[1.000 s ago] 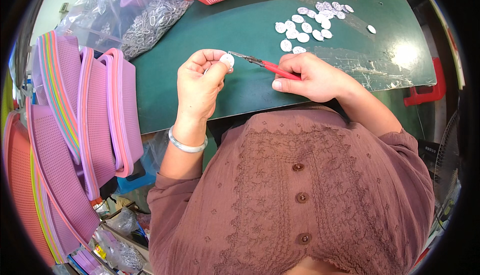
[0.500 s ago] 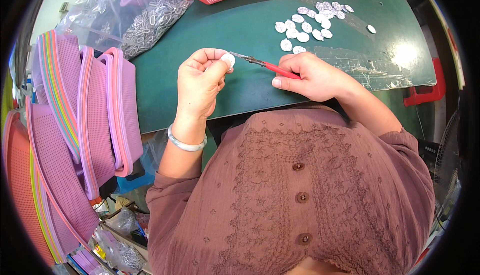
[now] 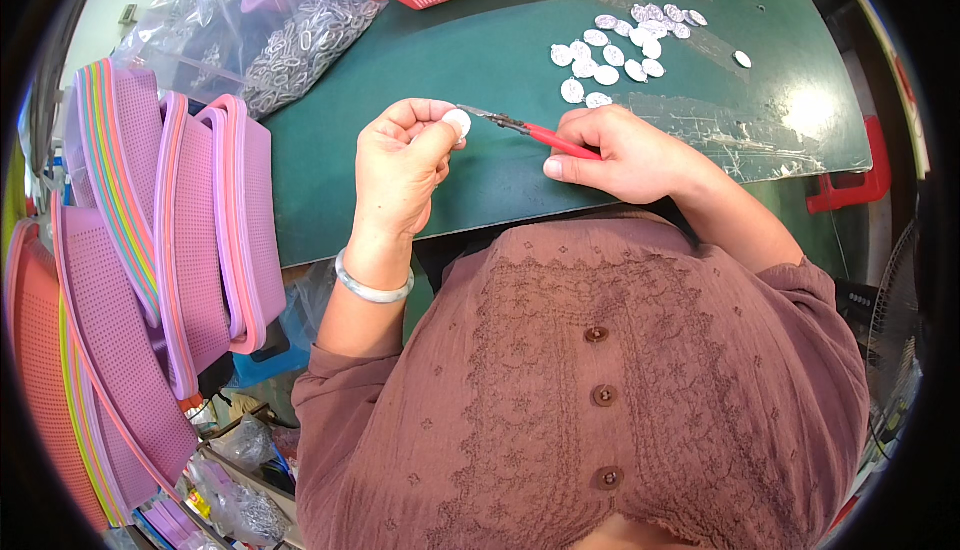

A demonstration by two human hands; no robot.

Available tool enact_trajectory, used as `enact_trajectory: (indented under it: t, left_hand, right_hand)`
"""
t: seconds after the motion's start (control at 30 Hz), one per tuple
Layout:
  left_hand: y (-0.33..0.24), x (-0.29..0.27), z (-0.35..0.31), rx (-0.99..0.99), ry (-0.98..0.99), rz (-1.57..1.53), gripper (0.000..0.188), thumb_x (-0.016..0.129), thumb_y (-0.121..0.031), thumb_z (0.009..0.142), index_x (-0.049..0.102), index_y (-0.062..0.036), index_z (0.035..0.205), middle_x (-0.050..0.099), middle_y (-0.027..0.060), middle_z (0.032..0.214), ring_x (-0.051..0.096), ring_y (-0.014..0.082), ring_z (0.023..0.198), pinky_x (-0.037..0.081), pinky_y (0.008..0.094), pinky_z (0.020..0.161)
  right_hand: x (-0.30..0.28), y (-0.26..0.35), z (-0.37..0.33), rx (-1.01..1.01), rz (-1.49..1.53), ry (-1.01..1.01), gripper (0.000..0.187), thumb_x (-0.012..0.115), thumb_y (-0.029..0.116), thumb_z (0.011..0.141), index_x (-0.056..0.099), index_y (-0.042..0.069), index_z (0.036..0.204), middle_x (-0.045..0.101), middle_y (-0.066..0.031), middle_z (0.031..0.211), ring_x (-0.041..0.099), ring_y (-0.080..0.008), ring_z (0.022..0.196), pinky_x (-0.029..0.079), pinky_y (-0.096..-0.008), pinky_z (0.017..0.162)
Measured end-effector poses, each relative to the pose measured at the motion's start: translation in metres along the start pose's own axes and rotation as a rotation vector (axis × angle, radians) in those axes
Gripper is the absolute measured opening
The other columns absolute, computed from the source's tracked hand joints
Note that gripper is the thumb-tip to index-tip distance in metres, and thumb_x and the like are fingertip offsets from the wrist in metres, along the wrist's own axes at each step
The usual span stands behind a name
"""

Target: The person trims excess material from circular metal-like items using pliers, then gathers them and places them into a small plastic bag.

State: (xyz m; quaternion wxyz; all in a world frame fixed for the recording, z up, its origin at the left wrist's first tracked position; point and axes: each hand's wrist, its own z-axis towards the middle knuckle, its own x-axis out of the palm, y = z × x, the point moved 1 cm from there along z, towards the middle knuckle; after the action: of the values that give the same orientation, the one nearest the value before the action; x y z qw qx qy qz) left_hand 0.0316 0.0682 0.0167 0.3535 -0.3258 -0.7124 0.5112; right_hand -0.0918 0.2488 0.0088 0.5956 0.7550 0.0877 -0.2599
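Over the green table (image 3: 480, 60), near its front edge, the left hand (image 3: 400, 155) pinched a pale disc (image 3: 460, 122) between thumb and fingers; the right hand (image 3: 625, 155) was wrapped round red-handled pliers (image 3: 563, 141), whose tips reached the disc's upper edge, how far parted one could not tell; hands and tool had scarcely moved in the last second, which suggested steady, fine work there; loose discs (image 3: 613, 54) lay beyond the right hand, a clip-filled bag (image 3: 310, 55) beyond the left, bare tabletop between.
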Motion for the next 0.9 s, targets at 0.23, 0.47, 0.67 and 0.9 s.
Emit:
enact_trajectory:
  t: [0.23,0.47,0.67,0.9]
  left_hand:
    - [-0.0004,0.0011,0.0000,-0.010,0.005,0.004,0.007,0.062,-0.002,0.077,0.057,0.0008,0.081,0.057,0.0043,0.066,0.042,0.0024,0.046,0.030,0.0145,0.040]
    - [0.0020,-0.0022,0.0024,-0.011,0.012,-0.023,0.011,0.064,0.000,0.075,0.058,0.0017,0.084,0.057,0.0031,0.066,0.044,0.0019,0.048,0.030,0.0144,0.041]
    - [0.0006,-0.0018,0.0015,-0.001,0.018,0.003,0.007,0.061,-0.003,0.079,0.058,0.0016,0.083,0.057,0.0045,0.066,0.043,0.0027,0.047,0.030,0.0144,0.040]
    - [-0.0025,0.0013,-0.0022,-0.113,0.040,0.014,0.009,0.057,-0.007,0.082,0.059,0.0022,0.084,0.057,0.0052,0.066,0.043,0.0037,0.047,0.031,0.0156,0.040]
  right_hand:
    - [-0.0006,0.0025,0.0001,0.030,-0.018,0.011,0.034,0.060,0.025,0.083,0.049,-0.003,0.067,0.044,-0.0066,0.064,0.041,-0.0159,0.058,0.035,-0.0312,0.053]
    - [-0.0003,0.0018,0.0004,0.025,-0.027,0.015,0.034,0.059,0.025,0.083,0.049,-0.003,0.067,0.044,-0.0069,0.063,0.041,-0.0167,0.058,0.035,-0.0318,0.053]
    - [0.0006,0.0010,0.0014,0.014,-0.039,0.000,0.035,0.059,0.025,0.084,0.048,-0.003,0.066,0.043,-0.0074,0.063,0.040,-0.0174,0.056,0.034,-0.0326,0.052]
    - [0.0018,0.0005,0.0013,-0.014,-0.065,-0.037,0.034,0.059,0.028,0.083,0.053,-0.003,0.069,0.047,-0.0115,0.059,0.043,-0.0209,0.054,0.037,-0.0345,0.053]
